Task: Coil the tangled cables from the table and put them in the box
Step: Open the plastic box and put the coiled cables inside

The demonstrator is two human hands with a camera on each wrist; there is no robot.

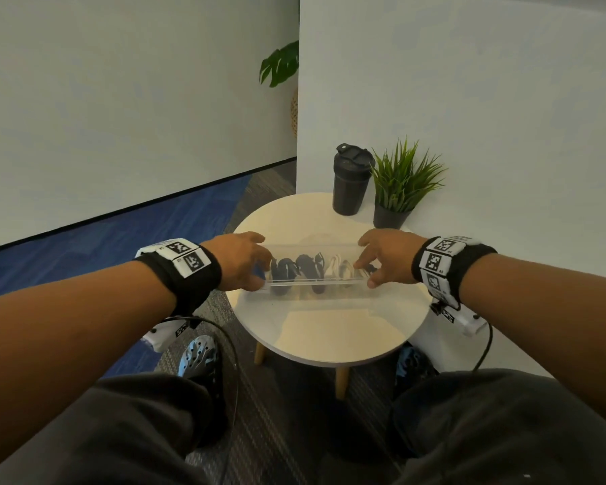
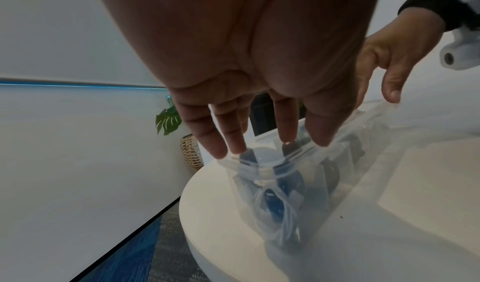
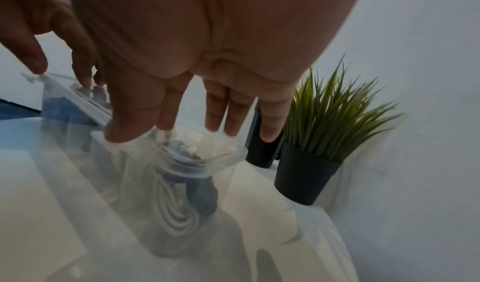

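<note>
Cables (image 1: 315,271) blurred, palms hiding tumbler (image 2: 262,113)

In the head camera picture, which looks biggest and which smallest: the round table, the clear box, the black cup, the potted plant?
1. Round table, clearly the largest.
2. Clear box, long and low.
3 and 4. Potted plant and black cup look much alike; the plant's leaves spread wider, so no firm ranking.

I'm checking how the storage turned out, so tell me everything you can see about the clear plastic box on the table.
The long, narrow clear plastic box looks like transparent acrylic with thin dividers. It stands upright, crosswise on the round white table. Dark coiled cables fill its left compartments, white coiled cables its right ones. The left hand touches its left end and the right hand its right end, fingers fairly straight on the rim.
</note>
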